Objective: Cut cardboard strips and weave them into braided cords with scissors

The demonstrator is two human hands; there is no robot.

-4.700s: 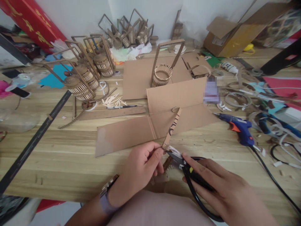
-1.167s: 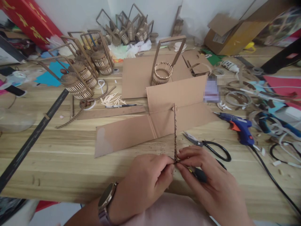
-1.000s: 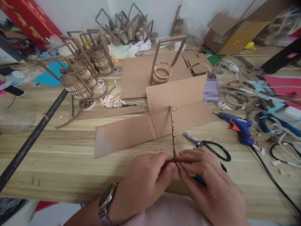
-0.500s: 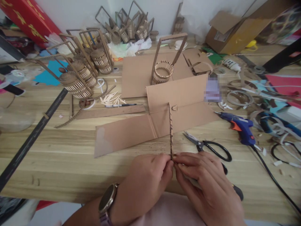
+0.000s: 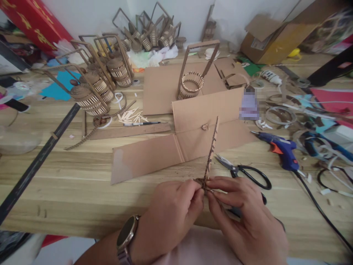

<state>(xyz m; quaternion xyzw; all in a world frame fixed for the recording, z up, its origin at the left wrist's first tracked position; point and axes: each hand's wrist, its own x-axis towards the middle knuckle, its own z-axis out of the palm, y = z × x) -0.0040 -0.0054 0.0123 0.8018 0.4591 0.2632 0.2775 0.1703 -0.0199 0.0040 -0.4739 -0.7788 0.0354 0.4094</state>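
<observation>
A narrow strip of corrugated cardboard (image 5: pixel 211 151) stands up from between my hands, its ridged edge toward me and its top leaning right. My left hand (image 5: pixel 176 206), with a watch on the wrist, pinches its lower end between thumb and forefinger. From the other side, my right hand (image 5: pixel 242 217) grips the same end with thumb and fingertips. The very bottom of the strip is hidden by my fingers. Black-handled scissors (image 5: pixel 234 170) lie just beyond my right hand, partly covered by it. Behind the strip is a folded cardboard sheet (image 5: pixel 149 156).
A blue glue gun (image 5: pixel 284 147) lies at the right, its cord running to the front edge. A small handled basket (image 5: pixel 191 82) stands on cardboard at the back. Several lidded baskets (image 5: pixel 91 92) stand left, near pale sticks (image 5: pixel 132 115) and a long black bar (image 5: pixel 41 162).
The upper end of the cardboard strip has tilted from nearly upright to leaning right. Both hands still grip its lower end and have shifted only slightly.
</observation>
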